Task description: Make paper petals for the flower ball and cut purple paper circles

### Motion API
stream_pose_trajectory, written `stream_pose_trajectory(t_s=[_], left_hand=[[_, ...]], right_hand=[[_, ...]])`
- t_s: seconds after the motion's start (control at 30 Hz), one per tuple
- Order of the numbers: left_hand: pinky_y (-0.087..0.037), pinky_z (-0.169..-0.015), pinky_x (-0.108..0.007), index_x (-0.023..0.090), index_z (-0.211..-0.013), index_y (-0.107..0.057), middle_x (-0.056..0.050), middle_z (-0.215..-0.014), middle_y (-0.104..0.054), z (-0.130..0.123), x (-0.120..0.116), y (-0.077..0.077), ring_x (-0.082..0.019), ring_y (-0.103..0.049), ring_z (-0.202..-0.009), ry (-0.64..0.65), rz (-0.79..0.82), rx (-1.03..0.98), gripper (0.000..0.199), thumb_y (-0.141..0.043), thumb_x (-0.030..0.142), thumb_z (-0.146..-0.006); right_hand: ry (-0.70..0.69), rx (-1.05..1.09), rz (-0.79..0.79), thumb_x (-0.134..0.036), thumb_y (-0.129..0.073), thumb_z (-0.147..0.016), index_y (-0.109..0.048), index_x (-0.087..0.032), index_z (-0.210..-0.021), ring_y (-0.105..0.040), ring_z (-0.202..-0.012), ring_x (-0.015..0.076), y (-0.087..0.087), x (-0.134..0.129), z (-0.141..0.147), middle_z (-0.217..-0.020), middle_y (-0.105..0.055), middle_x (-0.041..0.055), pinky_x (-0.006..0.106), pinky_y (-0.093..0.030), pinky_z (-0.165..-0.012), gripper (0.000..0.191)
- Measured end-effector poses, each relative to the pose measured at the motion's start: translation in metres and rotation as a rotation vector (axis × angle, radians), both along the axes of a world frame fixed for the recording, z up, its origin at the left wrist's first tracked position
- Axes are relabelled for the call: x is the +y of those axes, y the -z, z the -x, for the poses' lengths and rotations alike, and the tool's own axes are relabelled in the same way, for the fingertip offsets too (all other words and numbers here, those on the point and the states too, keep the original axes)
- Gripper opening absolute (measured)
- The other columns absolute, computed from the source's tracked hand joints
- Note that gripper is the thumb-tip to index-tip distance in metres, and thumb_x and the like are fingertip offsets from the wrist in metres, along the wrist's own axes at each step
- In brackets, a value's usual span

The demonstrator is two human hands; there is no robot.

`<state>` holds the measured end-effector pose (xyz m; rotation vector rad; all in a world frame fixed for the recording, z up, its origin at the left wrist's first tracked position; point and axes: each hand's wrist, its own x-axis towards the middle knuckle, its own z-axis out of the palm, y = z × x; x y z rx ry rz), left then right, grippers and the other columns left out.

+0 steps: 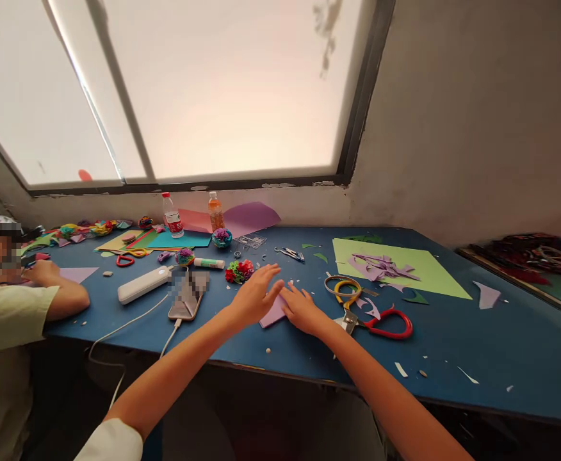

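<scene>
A folded piece of light purple paper (271, 315) lies on the blue table near its front edge, partly hidden by my hands. My left hand (255, 296) is over the paper's left side with its fingers stretched out and the thumb apart. My right hand (302, 310) rests on the paper's right side, fingers extended and rather flat. Just right of that hand lie scissors (349, 320) with one red and one yellow handle. A red and green paper flower (239, 271) sits behind my left hand.
Purple scraps (381, 267) lie on a light green sheet (434, 272) at the right. To the left are a phone (190, 301) on a cable and a white power bank (143, 285). Two bottles, one a red-capped bottle (172, 218), stand behind. Another person (6, 333) works at the far left.
</scene>
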<state>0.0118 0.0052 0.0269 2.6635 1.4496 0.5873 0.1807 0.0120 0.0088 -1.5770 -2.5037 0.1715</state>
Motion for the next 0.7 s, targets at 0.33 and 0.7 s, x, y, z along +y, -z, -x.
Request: stream_pose_trajectory(t_s=[0.33,0.7], left_hand=[[-0.01,-0.117,-0.062,0.024,-0.148,-0.029,-0.006,-0.159,-0.022,0.011,0.017,0.026,-0.024,-0.015,-0.15,0.191,0.347,0.173,0.052,-0.033,0.03,-0.096],[-0.015,-0.121,-0.046,0.011,-0.149,-0.027,-0.014,-0.16,-0.018,0.011,0.008,0.018,-0.025,-0.016,-0.149,0.244,0.373,0.145,0.063,-0.039,0.038,-0.094]], right_hand=[[0.152,-0.061,0.052,-0.011,-0.047,-0.075,-0.057,-0.017,-0.133,-0.057,-0.123,0.0246,-0.04,-0.002,-0.163,-0.136,-0.057,0.0114,0.035,-0.048,-0.099,0.059],[-0.008,-0.159,0.133,-0.029,-0.048,-0.077,-0.051,-0.025,-0.14,-0.041,-0.136,0.0263,-0.015,-0.002,-0.195,-0.149,-0.041,0.0161,0.04,-0.042,-0.104,0.063]])
